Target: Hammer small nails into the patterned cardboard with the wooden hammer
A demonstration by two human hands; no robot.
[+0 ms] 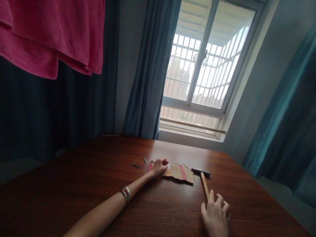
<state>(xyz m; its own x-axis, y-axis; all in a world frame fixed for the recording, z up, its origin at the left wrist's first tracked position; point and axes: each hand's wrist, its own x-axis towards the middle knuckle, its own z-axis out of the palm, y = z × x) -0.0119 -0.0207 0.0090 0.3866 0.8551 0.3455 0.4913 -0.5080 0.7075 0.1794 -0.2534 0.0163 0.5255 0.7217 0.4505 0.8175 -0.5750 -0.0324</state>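
My left hand [160, 168] is closed over the left part of a piece of brown cardboard [176, 170]. The cardboard is dotted with small holes, has pink bands and a ragged edge, and lies flat on the table. A small dark red object [165, 162] shows at my left fingertips; its kind I cannot make out. A hammer [204, 184] with a black head and a wooden handle lies right of the cardboard. My right hand [216, 214] is at the handle's near end, fingers loosely bent and apart. Whether it touches the handle is hidden. Several loose nails [135, 164] lie left of the cardboard.
The brown wooden table [98, 184] stretches toward a barred window [197, 72]. Blue curtains [148, 72] hang beside the window, and a pink cloth [61, 36] hangs at upper left. A pale rod [192, 125] runs across the lower part of the window.
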